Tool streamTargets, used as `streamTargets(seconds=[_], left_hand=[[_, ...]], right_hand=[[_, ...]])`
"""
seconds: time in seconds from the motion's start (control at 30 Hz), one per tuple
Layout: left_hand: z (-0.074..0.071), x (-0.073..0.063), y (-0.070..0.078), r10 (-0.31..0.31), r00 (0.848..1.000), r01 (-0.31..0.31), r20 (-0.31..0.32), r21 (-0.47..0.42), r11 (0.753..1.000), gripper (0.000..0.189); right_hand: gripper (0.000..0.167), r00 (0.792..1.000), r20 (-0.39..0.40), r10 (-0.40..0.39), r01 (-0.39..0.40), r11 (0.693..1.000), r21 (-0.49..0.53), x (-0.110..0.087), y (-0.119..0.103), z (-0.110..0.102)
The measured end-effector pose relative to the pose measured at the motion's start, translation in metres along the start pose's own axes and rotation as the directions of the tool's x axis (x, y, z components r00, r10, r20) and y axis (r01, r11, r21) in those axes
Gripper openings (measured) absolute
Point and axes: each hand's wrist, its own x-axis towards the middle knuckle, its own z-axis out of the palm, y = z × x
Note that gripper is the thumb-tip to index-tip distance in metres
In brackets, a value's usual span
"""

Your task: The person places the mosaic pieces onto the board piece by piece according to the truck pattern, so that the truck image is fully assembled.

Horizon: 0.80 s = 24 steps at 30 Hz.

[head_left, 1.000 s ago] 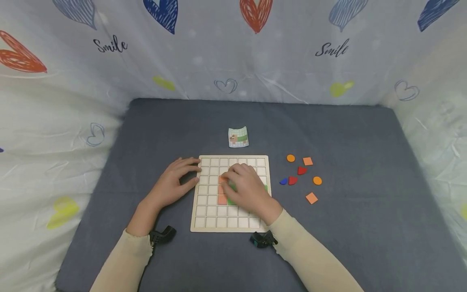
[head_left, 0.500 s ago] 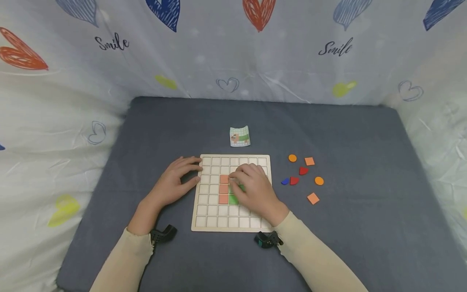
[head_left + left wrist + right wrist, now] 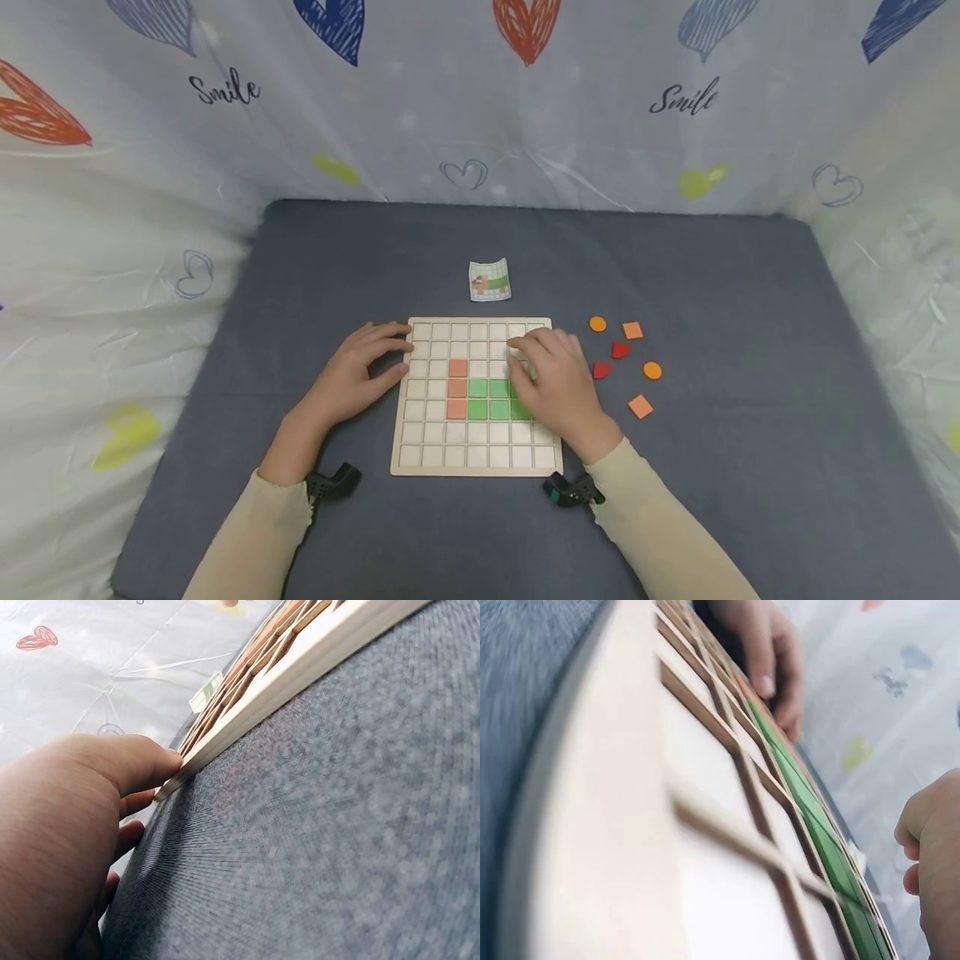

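A wooden grid board (image 3: 423, 456) lies on the dark cloth. In its cells sit a column of salmon square tiles (image 3: 457, 387) and, beside it, two rows of green square tiles (image 3: 477, 409). My left hand (image 3: 351, 375) rests at the board's left edge, fingers spread; in the left wrist view its thumb (image 3: 154, 766) touches the wooden rim. Over the board's right side, my right hand (image 3: 558, 383) covers part of the green rows. Its thumb and bent forefinger stand apart with nothing seen between them. The right wrist view shows this hand (image 3: 939, 847) raised above the grid.
A small picture card (image 3: 490, 281) lies beyond the board. To the right are loose pieces: orange discs (image 3: 652, 370), orange squares (image 3: 641, 407) and red pieces (image 3: 620, 350). A patterned curtain (image 3: 570, 108) hangs behind the table (image 3: 360, 258).
My right hand has moved rightward across the board, uncovering salmon and green tiles. A blue piece at the right is now hidden behind it. My left hand has stayed in place.
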Motion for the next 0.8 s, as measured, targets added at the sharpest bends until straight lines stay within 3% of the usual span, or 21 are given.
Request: streamTargets(seconds=[0.3, 0.8], left_hand=[[0.0, 0.0, 0.0, -0.002, 1.0, 0.002, 0.005, 0.011, 1.0, 0.036], [-0.001, 0.001, 0.001, -0.009, 1.0, 0.009, 0.013, -0.001, 1.0, 0.036]], right_hand=[[0.021, 0.986, -0.055, 0.155, -0.158, 0.987, -0.037, -0.013, 0.036, -0.031], [0.018, 0.896, -0.131, 0.424, -0.44, 0.887, -0.139, -0.046, 0.069, -0.075]])
